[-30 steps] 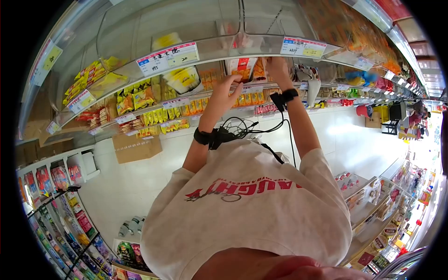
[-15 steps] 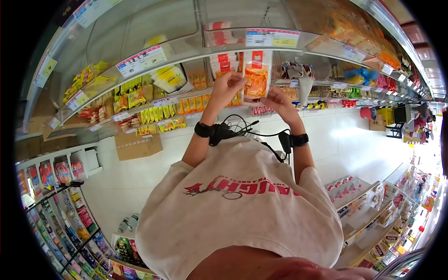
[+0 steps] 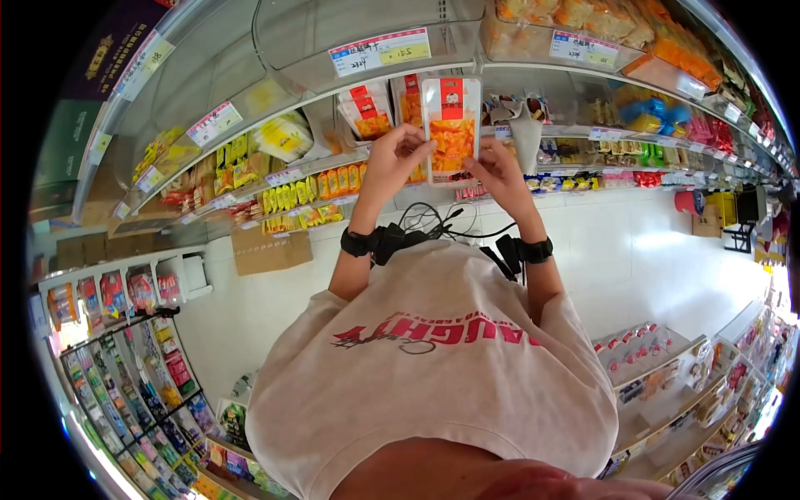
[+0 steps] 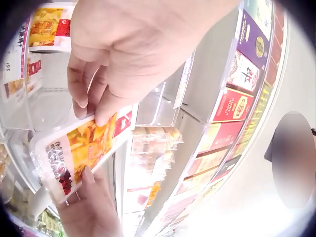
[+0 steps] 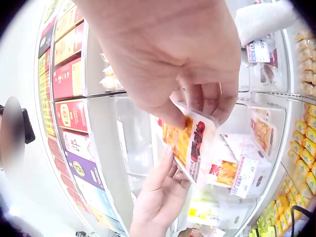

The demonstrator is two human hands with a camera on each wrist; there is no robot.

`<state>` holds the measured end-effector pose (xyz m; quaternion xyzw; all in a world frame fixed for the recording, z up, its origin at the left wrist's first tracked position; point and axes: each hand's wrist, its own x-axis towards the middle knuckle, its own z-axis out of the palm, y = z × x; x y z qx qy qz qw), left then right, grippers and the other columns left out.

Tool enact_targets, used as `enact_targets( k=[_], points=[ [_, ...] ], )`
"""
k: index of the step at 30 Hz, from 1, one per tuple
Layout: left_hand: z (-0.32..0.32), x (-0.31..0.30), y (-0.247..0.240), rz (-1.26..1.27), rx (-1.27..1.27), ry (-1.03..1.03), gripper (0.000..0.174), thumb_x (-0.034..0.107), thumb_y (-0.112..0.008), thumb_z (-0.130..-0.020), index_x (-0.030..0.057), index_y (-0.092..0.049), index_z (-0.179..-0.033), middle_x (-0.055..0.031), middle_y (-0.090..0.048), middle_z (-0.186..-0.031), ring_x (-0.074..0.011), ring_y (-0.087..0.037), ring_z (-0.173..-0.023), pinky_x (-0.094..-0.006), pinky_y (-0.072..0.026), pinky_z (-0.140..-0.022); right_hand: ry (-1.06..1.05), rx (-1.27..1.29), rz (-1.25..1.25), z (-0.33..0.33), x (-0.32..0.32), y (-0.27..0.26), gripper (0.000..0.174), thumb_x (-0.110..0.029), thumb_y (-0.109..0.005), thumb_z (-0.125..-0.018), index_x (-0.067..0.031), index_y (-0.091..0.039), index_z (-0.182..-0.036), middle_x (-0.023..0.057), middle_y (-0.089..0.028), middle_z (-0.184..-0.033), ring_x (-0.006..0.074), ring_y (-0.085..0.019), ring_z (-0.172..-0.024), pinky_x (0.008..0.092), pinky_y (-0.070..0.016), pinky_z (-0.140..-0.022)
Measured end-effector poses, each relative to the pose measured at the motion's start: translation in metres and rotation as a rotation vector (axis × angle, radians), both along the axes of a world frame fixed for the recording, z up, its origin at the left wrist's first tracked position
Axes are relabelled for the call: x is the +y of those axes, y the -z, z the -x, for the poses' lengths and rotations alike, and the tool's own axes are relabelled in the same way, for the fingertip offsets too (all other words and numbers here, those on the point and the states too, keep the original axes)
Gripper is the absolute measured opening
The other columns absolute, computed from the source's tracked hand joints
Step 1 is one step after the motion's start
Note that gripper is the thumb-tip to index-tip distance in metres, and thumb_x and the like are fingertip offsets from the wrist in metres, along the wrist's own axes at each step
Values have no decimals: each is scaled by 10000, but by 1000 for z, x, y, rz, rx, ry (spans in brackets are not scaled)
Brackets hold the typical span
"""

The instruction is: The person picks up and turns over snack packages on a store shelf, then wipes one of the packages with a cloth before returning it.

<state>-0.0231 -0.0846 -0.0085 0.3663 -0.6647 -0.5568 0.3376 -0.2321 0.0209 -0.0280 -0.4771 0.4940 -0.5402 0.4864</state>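
Note:
A flat snack packet (image 3: 451,133), white-edged with a red top label and an orange food picture, stands upright before the shelf in the head view. My left hand (image 3: 395,160) pinches its left edge between thumb and fingers. On the lower right edge, my right hand (image 3: 502,172) pinches it too, thumb on the front. In the left wrist view the packet (image 4: 89,148) tilts between both hands, its printed face showing. Similar packets (image 3: 367,112) stand in the shelf compartment just behind and left of it.
Clear shelf fronts carry price tags (image 3: 380,52). Yellow snack bags (image 3: 239,167) lie to the left, and a white roll-like object (image 3: 526,143) hangs to the right. A cardboard box (image 3: 271,250) sits on the floor under the shelves. Cables (image 3: 433,221) dangle between my wrists.
My right hand came out of the shelf with the packet, and my left hand took its other edge. The view has since shifted right along the shelf while both hands hold it.

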Motion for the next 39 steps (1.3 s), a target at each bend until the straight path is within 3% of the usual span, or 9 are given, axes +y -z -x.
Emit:
enact_targets(
  k=[6, 9, 13, 16, 19, 25, 29, 34, 39],
  points=[
    [7, 32, -6, 7, -31, -102, 170, 91, -763, -906, 5, -675, -1024, -24, -674, -857, -88, -643, -800, -243, -512, -697, -45, -128, -53, 13, 7, 20, 262, -72, -672, -976, -8, -560, -1204, 28, -681, -911, 82, -624, -846, 256, -509, -752],
    [9, 57, -32, 379, -181, -56, 210, 52, -779, -871, 5, -701, -1060, -44, -652, -868, -122, -650, -786, -263, -539, -685, 127, 484, 281, 5, 6, 8, 322, -74, -697, -942, -7, -587, -1237, 60, -682, -1084, 148, -628, -1031, 318, -510, -894],
    [27, 90, -39, 537, -102, 30, 343, -36, -808, -795, 10, -721, -1124, -40, -613, -926, -121, -590, -701, -261, -496, -623, -188, 54, 116, 4, 26, 27, 385, -78, -719, -907, -20, -619, -1275, 82, -653, -1263, 186, -582, -1199, 361, -475, -1014],
    [27, 98, -39, 517, -118, 3, 368, -33, -817, -787, 18, -723, -1139, -32, -603, -941, -103, -574, -678, -243, -483, -589, -296, -233, -117, 10, 34, 17, 379, -53, -729, -890, -30, -652, -1260, 80, -673, -1258, 171, -600, -1179, 351, -494, -995],
    [18, 91, -42, 561, -111, 45, 403, -32, -813, -792, 41, -724, -1179, -25, -592, -914, -97, -567, -666, -235, -478, -573, -258, 7, 41, 5, 30, 16, 381, -66, -752, -879, -37, -665, -1249, 79, -684, -1240, 182, -624, -1142, 351, -511, -964],
    [-12, 77, -49, 688, -125, 72, 444, -34, -805, -774, 64, -729, -1200, -45, -589, -866, -161, -584, -702, -292, -496, -615, -252, 15, 96, -25, 9, 28, 454, -118, -785, -874, -45, -636, -1296, 82, -672, -1264, 215, -630, -1135, 352, -511, -964],
    [-31, 66, -57, 739, -116, 62, 448, -23, -800, -764, 75, -736, -1197, -51, -593, -849, -205, -597, -743, -333, -497, -659, -337, -97, 82, -44, -5, 17, 523, -200, -741, -926, -36, -558, -1388, 106, -606, -1380, 227, -588, -1233, 345, -475, -1042],
    [-60, 50, -57, 828, -79, 79, 425, 23, -790, -778, 90, -727, -1194, -36, -546, -841, -213, -584, -766, -356, -493, -688, -531, -416, 22, -93, -31, -65, 699, -321, -664, -980, 6, -369, -1523, 165, -456, -1538, 263, -498, -1365, 374, -386, -1155],
    [-87, 35, -59, 837, -30, 111, 390, -8, -808, -750, 68, -760, -1130, -29, -575, -826, -198, -590, -743, -341, -479, -669, -520, -433, 5, -122, -42, -53, 781, -420, -617, -992, 25, -307, -1553, 220, -431, -1552, 349, -461, -1407, 411, -372, -1179]
  ],
)
